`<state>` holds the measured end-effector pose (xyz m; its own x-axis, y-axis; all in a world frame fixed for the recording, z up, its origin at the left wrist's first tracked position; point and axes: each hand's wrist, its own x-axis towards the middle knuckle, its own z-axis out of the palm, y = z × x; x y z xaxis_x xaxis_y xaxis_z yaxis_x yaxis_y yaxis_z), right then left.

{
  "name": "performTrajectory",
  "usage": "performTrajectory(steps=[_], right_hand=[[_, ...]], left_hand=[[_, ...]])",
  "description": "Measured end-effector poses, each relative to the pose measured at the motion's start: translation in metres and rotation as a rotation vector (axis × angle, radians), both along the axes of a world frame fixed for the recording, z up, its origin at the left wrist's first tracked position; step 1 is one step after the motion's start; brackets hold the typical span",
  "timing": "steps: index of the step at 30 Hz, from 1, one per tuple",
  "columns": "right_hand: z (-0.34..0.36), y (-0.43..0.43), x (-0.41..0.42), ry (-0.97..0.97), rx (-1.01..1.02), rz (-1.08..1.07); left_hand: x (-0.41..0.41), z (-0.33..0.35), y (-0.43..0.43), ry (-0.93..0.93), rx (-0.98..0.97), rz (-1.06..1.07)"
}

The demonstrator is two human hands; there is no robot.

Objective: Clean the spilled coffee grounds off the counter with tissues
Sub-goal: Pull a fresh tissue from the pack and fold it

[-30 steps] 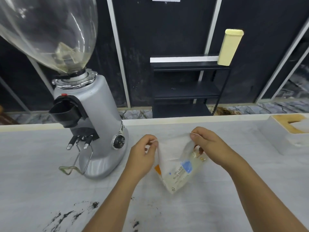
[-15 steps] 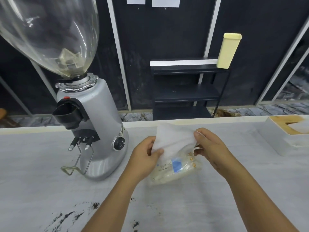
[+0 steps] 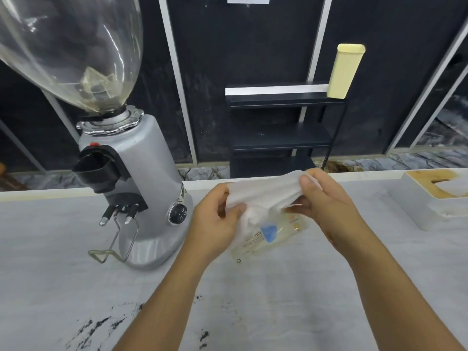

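At the near left of the counter [image 3: 291, 295] we see the coffee grounds [image 3: 101, 323], a thin scatter of dark smears and specks, with smaller flecks [image 3: 203, 336] further right near our left forearm. They look dry and loose, so we judge they will smudge or roll if we push hard. Just beyond them stands the grinder [image 3: 141, 188], close enough that a wide sweep could brush its wire fork.

Our left hand [image 3: 215, 219] pinches the left end of the tissue [image 3: 263, 193] between thumb and fingers. The tissue stretches between both hands above the counter, well beyond the spill. It is thin, soft, nearly weightless, and probably quick to tear if pulled taut by its edges. We would bunch it into a pad and hold that from above, not by a corner. Beneath it lies the clear tissue packet [image 3: 268, 236], light and slick, likely to slide when tugged.

Our right hand [image 3: 326, 206] grips the tissue's right end, thumb pressed over curled fingers. At the far right sits a white tissue box [image 3: 430, 209] with a wooden top.
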<state>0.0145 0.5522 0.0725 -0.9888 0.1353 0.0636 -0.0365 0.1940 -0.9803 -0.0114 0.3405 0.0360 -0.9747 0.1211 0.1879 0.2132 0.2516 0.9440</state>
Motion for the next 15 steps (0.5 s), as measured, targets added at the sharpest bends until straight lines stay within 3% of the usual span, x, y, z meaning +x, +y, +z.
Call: performTrajectory(steps=[3, 7, 11, 15], right_hand=[[-0.008, 0.000, -0.004, -0.004, 0.353, -0.031], [-0.007, 0.000, -0.001, 0.033, 0.195, -0.083], [-0.016, 0.001, -0.007, 0.012, 0.286, -0.136], [-0.008, 0.001, -0.003, 0.139, 0.199, -0.184]], left_hand=[[-0.007, -0.008, 0.001, -0.049, -0.059, 0.049], [-0.007, -0.005, 0.000, 0.015, -0.015, 0.035], [-0.004, -0.001, 0.003, -0.051, -0.004, 0.019], [0.004, 0.009, 0.003, 0.011, 0.054, -0.018]])
